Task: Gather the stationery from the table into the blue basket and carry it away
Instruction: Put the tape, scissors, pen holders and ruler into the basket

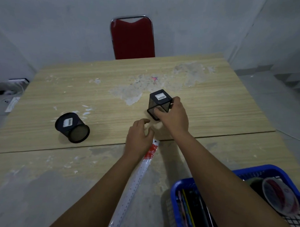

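With the right hand (171,116) gripping the square black mesh pen holder (159,103) and the left hand (139,135) loosely open and empty, lift the holder clear of the worn wooden desk (214,102) before swinging it to the blue plastic basket (177,190).

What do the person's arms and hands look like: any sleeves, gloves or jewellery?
Both forearms are bare as far as the frame shows, no sleeves in view. The left hand and right hand wear no gloves; no watch, ring or bracelet is visible.

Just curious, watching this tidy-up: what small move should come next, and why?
Probably lift the square black mesh pen holder toward the blue plastic basket: the right hand already grips it, while the left hand hovers empty over the long ruler.
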